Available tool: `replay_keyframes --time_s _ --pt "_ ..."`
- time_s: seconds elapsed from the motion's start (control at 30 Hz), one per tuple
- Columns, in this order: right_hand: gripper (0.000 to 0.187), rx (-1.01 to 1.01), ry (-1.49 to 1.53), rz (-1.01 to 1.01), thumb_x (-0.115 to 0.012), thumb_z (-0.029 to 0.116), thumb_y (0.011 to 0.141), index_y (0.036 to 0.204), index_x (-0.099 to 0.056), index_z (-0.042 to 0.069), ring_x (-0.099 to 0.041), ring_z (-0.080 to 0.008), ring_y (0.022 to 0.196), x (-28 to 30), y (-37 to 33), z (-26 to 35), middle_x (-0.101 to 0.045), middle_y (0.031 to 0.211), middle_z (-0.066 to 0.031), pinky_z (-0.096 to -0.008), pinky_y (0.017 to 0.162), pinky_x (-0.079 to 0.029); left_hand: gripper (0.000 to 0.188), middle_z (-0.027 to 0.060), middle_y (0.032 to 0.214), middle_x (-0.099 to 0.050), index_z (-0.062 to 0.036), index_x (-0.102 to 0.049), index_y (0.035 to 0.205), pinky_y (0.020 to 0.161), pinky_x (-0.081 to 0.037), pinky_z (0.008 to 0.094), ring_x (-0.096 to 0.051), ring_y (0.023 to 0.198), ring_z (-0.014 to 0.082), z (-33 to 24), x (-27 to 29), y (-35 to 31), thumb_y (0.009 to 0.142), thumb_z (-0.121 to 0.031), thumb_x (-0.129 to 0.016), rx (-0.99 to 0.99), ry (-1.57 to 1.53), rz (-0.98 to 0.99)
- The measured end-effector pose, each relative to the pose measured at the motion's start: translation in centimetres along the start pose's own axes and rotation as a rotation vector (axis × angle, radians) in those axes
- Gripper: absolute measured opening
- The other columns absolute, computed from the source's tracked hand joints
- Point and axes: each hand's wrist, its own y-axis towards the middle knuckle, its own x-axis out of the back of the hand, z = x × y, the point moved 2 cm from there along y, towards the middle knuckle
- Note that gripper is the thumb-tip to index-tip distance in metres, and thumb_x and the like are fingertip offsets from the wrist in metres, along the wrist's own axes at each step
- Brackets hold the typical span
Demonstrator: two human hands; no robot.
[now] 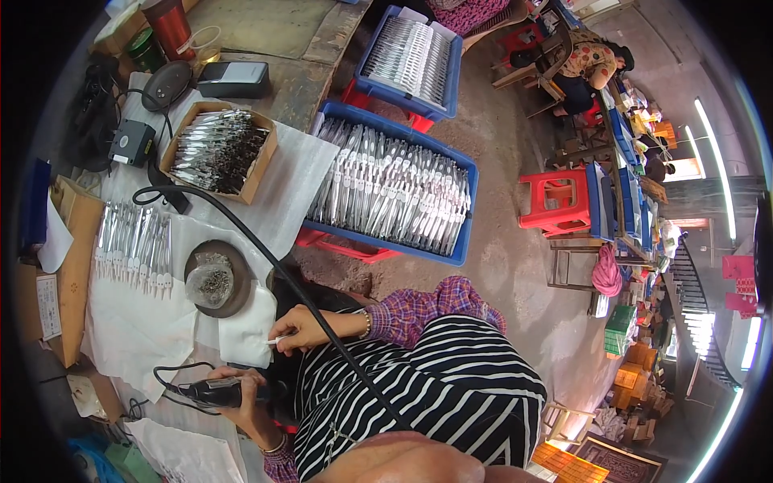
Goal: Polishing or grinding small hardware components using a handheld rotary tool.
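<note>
My left hand [245, 404] is wrapped round a black corded handheld tool [216, 392], cylindrical like an electric screwdriver. Its working tip is hard to make out. Above it in the picture, my right hand [301, 328] pinches a small slim white piece [277, 340]; most of that piece is hidden by the fingers. The right fingertips are at the edge of a folded white cloth [248, 326]. Close by stands a round brown dish [233, 301] with a clear bag of tiny metal parts [211, 282]. A row of slim silver tools with white ends [137, 245] lies farther along the bench.
A cardboard box [259, 173] holds dark-tipped silver pieces. Two blue crates, one nearer [465, 241] and one farther [451, 68], are packed with similar tools. A black cable [266, 249] arches across my view. Red stools [555, 201] and a seated person [592, 64] are beyond.
</note>
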Motion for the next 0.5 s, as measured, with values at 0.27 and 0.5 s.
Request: replay_keyframes --time_s 0.27,0.5 --pt "0.029 -0.014 -0.004 -0.001 -0.059 0.019 0.088 0.108 -0.061 -0.002 -0.057 -0.0080 0.053 0.00 0.03 -0.16 -0.066 0.070 -0.0051 -0.0211 0.047 -0.048 0.026 0.0076 0.077 -0.045 -0.0011 -0.044 0.093 0.062 -0.044 0.0289 -0.050 0.061 0.0174 -0.26 -0.40 -0.03 0.075 -0.002 -0.063 -0.006 0.011 -0.017" --pt "0.029 -0.015 -0.007 -0.002 -0.059 0.018 0.088 0.108 -0.061 -0.001 -0.057 -0.0075 0.053 0.00 -0.01 -0.04 -0.066 0.070 -0.0045 -0.0208 0.047 -0.048 0.027 0.0078 0.078 -0.045 -0.0007 -0.044 0.094 0.062 -0.044 0.0287 -0.051 0.060 0.0174 -0.02 -0.13 -0.05 0.075 -0.002 -0.062 0.010 0.019 -0.028"
